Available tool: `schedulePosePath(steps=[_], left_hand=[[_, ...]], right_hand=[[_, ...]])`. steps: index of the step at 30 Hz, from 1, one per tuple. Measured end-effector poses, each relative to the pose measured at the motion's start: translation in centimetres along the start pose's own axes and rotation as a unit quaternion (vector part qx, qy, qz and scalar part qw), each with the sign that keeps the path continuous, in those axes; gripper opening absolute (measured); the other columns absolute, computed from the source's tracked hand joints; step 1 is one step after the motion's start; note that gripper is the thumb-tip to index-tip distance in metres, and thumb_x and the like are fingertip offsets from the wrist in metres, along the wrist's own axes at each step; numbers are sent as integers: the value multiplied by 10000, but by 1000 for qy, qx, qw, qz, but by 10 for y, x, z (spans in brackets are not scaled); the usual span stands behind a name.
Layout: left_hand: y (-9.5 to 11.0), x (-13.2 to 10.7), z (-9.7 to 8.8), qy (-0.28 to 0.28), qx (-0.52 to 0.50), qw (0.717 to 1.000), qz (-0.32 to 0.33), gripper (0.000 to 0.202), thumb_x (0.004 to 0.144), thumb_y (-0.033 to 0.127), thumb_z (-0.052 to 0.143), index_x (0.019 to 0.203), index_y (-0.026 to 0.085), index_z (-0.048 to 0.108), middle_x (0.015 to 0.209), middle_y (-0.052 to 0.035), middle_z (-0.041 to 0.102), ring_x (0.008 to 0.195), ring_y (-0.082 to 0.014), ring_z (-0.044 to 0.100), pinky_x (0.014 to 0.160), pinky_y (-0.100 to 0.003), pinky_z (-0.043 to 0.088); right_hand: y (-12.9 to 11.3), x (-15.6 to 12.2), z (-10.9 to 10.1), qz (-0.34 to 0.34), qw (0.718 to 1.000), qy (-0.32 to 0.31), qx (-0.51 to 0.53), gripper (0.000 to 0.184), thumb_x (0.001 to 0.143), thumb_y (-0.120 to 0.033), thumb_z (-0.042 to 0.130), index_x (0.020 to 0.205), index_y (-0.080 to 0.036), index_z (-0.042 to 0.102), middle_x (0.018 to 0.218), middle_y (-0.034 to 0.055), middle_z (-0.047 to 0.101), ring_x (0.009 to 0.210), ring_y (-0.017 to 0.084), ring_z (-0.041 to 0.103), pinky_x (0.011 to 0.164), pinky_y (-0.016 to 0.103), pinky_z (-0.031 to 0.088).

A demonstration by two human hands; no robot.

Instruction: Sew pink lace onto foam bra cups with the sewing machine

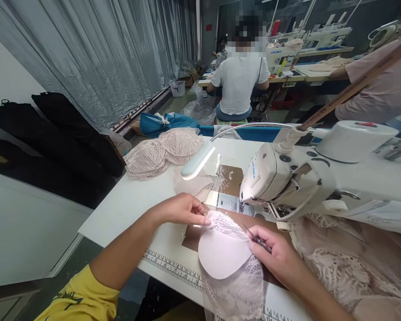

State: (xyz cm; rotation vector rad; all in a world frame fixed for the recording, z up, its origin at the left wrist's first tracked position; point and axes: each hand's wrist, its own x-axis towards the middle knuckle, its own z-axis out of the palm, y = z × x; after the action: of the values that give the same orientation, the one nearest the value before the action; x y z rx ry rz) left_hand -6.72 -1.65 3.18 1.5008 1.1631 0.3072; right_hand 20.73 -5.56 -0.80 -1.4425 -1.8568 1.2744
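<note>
Over the bench [137, 191], the left hand's [183, 209] fingers pinch lace [225, 225] above a pale pad [222, 256], while the right hand's [277, 249] fingers grasp a pointed tool [261, 243].

A silvery curtain [116, 58] hangs beside a white wall [6, 67] as a lamp [198, 162] lights the white worktop [137, 200]; a dark wall [209, 15] stands beyond the grey-green floor [169, 105].

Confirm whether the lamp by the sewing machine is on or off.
On. The lamp glows white along its edge, and the lace nearby is brightly lit.
</note>
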Motion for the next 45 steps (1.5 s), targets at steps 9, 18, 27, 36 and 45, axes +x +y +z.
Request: schedulePosePath(steps=[9, 18, 27, 36, 45], left_hand=[[-4, 15, 44, -71, -324, 943, -6, 411, 586, 315, 853, 918, 113, 719, 816, -47, 678, 730, -117, 604, 751, -252, 460], [-6, 19, 64, -24, -296, 952, 74, 330, 634, 372, 827, 808, 109, 730, 744, -45, 677, 708, -126, 591, 711, -242, 447], [-3, 20, 73, -15, -268, 959, 88, 326, 691, 394, 777, 814, 96, 727, 766, -60, 669, 731, -150, 593, 714, -259, 447], [-1, 16, 75, -25, -218, 971, 100, 362, 738, 448, 717, 818, 95, 703, 692, -25, 596, 621, -101, 492, 591, -215, 380], [21, 18, 20, 258, 249, 916, 181, 266, 843, 386, 569, 940, 160, 672, 913, -59, 643, 824, -181, 569, 726, -262, 414]], right_hand=[[-4, -3, -3, -52, 994, -91, -15, 238, 824, -405, 488, 692, -215, 543, 653, -13, 545, 622, 155, 486, 569, 273, 362], [-5, -3, -3, -49, 996, -3, 76, 359, 864, -508, 477, 1012, -212, 614, 806, 37, 643, 765, 190, 612, 685, 298, 489], [-17, -4, -1, -78, 996, -24, 31, 274, 869, -443, 526, 1027, -251, 642, 995, 39, 698, 906, 216, 645, 764, 319, 512], [-16, -4, 4, -60, 997, 5, 39, 261, 887, -452, 502, 935, -240, 646, 866, 17, 701, 828, 196, 652, 712, 300, 502], [-9, -9, 12, -263, 947, 60, -176, 380, 839, -191, 509, 1211, -257, 553, 1157, 77, 640, 910, 197, 640, 759, 292, 502]])
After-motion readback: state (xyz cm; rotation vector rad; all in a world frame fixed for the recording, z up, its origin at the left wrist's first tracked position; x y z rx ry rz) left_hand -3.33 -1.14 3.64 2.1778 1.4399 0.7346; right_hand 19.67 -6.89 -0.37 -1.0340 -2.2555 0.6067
